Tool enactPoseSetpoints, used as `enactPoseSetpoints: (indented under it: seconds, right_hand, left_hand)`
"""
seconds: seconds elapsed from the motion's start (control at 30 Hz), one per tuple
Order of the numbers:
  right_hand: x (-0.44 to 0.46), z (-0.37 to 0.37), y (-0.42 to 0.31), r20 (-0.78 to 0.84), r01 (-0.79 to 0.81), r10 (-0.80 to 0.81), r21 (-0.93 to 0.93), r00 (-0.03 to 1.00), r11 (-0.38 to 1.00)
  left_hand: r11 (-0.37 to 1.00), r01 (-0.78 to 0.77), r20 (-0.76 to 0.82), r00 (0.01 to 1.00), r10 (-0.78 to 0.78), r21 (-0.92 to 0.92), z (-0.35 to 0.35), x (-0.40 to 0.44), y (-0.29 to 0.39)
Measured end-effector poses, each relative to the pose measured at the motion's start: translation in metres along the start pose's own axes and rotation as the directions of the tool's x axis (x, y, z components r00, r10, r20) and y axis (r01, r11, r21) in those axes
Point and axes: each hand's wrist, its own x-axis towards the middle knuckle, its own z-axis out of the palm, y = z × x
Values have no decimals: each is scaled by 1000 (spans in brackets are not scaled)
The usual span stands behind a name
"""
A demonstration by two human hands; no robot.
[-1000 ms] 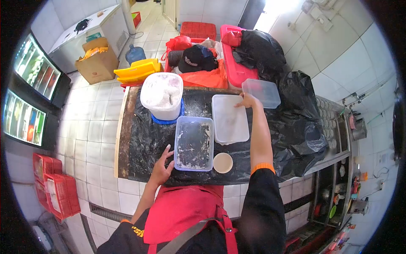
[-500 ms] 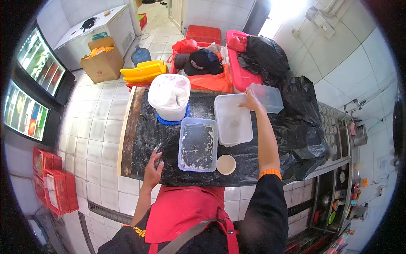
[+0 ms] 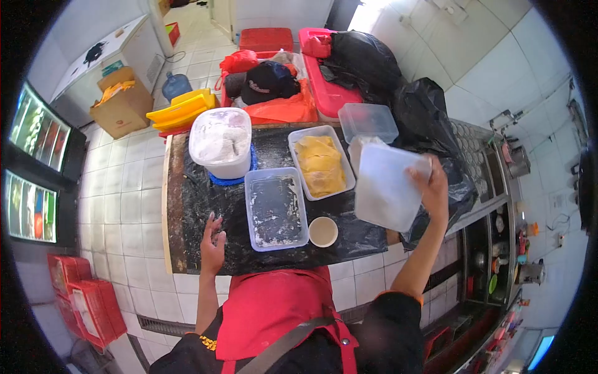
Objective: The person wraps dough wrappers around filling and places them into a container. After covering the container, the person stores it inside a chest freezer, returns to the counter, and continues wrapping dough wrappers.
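My right hand (image 3: 431,187) grips a translucent plastic lid (image 3: 389,190) by its right edge, holding it tilted over the right part of the table. Left of it stands a white plastic container (image 3: 351,177) with a yellow, soft-looking food (image 3: 319,165) inside; its exact kind I cannot tell. A clear container dusted with white powder (image 3: 276,209) sits in front of me, beside a small round cup (image 3: 323,232). My left hand (image 3: 213,243) is open, fingers apart, near the table's front left, holding nothing. Behind it is a white tub of white powder (image 3: 220,143).
Black plastic sheeting (image 3: 218,206) covers the table. Another clear container (image 3: 369,121) stands at the back right, near black bags (image 3: 420,118). Beyond the table are a crate with a black cap (image 3: 269,82) and yellow trays (image 3: 180,111).
My right hand has lifted the lid off the container and carried it right and towards me, uncovering the yellow food. My left hand stays open; the view has shifted right.
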Motion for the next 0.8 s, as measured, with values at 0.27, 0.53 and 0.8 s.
enactPoseSetpoints:
  seconds: [0.27,0.53,0.8]
  right_hand:
    - [-188,70,80,-3,4,-5,-281,1000,960]
    - [-261,75,169,75,-147,232,-579,970,802]
    - [-102,92,114,-383,-250,155,-214,911,944]
  left_hand:
    - [999,-39,-22,999,39,19,4,36,12]
    - [996,-87,73,994,85,26,17,57,25]
    - [994,-75,63,996,71,76,9,42,19]
